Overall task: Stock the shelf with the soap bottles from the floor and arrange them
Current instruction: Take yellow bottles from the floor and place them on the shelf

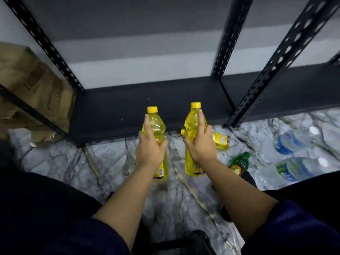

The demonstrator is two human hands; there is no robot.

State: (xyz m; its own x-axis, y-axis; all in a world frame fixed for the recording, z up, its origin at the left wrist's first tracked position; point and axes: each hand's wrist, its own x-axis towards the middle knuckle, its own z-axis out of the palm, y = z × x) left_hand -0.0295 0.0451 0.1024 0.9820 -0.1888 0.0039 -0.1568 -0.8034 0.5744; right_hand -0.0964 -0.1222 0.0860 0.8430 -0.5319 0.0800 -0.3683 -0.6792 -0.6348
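Yellow soap bottles, one grasped in the left hand (150,148) and one in the right hand (199,145), hang before the bare bottom shelf (128,107); another yellow bottle (221,140) and a green bottle (239,163) lie on the floor (114,162), unstocked.

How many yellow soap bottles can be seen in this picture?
3: one in the left hand, one in the right hand, one lying on the floor behind the right hand. Others may be hidden.

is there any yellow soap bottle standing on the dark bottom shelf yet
No: the dark shelf is bare, and the two yellow bottles are held by the left hand and right hand.
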